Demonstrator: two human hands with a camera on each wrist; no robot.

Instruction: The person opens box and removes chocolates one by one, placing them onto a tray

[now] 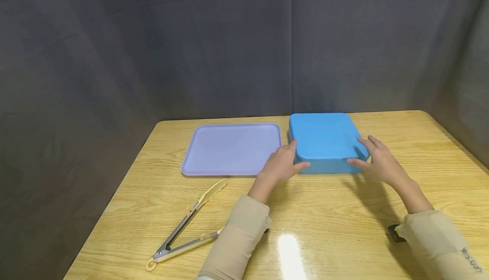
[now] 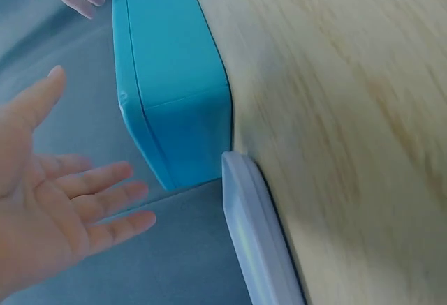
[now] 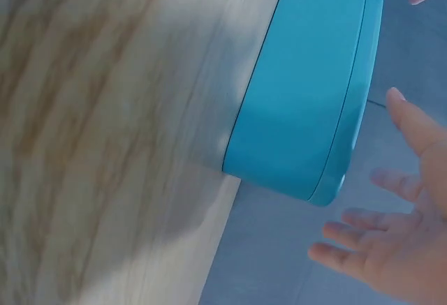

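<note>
A blue lidded box (image 1: 324, 137) stands at the back of the wooden table, its lid in place. My left hand (image 1: 280, 163) is at the box's left front corner, fingers spread and thumb pointing inward. On the other side, my right hand (image 1: 380, 161) is at the right front corner with its fingers apart. Both wrist views show a gap between the fingers and the box (image 2: 178, 75); the hands hold nothing. In the right wrist view the seam between lid and body runs along the box (image 3: 300, 88).
A lavender tray (image 1: 233, 150) lies left of the box. Nearer the front left, tongs (image 1: 183, 229) with cream tips lie spread on the table (image 1: 324, 224), partly covered by my left sleeve (image 1: 238, 233). A dark curtain (image 1: 229, 50) hangs behind the table.
</note>
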